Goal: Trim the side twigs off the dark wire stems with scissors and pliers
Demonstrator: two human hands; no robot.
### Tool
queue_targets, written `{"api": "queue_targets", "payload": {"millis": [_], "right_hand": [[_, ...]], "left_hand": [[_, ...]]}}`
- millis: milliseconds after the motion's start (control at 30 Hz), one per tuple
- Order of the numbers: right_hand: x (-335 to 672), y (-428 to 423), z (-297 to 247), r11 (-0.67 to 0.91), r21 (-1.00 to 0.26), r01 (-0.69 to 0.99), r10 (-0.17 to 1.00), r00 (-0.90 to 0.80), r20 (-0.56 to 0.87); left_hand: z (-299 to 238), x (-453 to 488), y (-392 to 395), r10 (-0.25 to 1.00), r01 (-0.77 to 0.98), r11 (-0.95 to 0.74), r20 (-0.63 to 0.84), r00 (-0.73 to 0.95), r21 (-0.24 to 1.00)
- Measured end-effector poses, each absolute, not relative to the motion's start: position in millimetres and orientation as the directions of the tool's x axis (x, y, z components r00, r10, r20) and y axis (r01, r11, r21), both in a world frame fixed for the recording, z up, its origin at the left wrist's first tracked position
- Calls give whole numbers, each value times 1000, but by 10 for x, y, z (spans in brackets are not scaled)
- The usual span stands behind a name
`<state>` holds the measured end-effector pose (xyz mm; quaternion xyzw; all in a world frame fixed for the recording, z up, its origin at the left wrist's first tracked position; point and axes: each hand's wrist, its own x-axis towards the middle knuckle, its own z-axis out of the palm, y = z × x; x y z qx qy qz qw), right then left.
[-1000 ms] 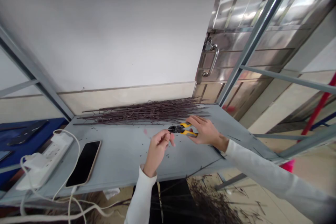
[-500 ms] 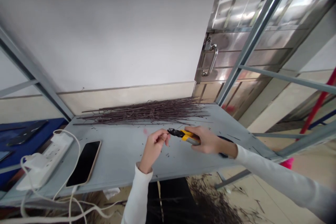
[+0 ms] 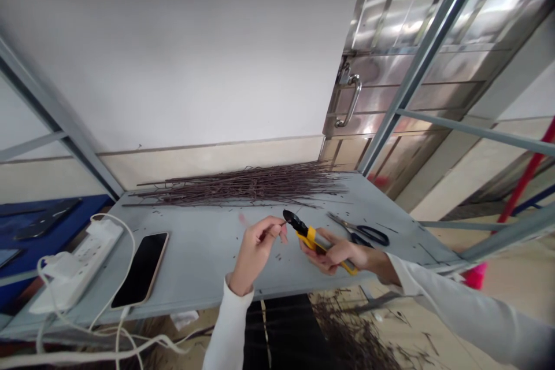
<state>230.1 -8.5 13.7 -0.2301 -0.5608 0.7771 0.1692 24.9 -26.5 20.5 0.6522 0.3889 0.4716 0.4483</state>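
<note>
- My hands work above the front part of the grey table [image 3: 203, 254], just inside its front edge, with bare tabletop to the left of them and in front of them.
- The pile of sticks [image 3: 243, 185] lies along the back edge against the wall, well apart from both hands.
- The scissors [image 3: 362, 232] lie flat on the table just beyond my right hand, near but not touching it.
- The phone [image 3: 139, 269] and the power strip [image 3: 73, 269] sit well off to the left, near the front edge, and a slanted frame post [image 3: 390, 121] rises at the back right corner.
- Below the front edge, dark offcuts [image 3: 347, 335] litter the floor.
- The cutters [image 3: 303, 231] have a black head and yellow handles, and they point up and to the left.
- The short stick [image 3: 281, 224] is thin and dark, and only a small length of it shows.
- My right hand [image 3: 336, 254] is wrapped closed around the yellow handles, with the black head standing clear of my fingers.
- My left hand [image 3: 255, 248] pinches the short stick between thumb and fingertips, its free end reaching right to the cutters' head.
- I cannot tell whether the blades are apart or closed on it.
- Both are held up off the table, between my two hands.
</note>
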Motion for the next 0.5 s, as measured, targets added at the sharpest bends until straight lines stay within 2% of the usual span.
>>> {"api": "queue_targets", "payload": {"millis": [100,233,333,433,500], "right_hand": [[2332,-77,244,-217,-974,63,569,-803,-179],[2395,-68,414,97,-960,264,737,-667,-109],[2419,-82,451,264,-842,471,824,-563,-57],[2413,-115,469,318,-694,646,872,-487,-53],[2400,-139,500,349,-618,705,885,-465,-31]], "left_hand": [[188,260,-291,947,126,-284,257,195,950],[167,306,-319,963,237,-267,263,49,934],[165,367,-336,958,294,-280,288,18,914],[175,428,-359,948,337,-305,317,19,891],[183,455,-378,943,357,-311,332,3,881]]}}
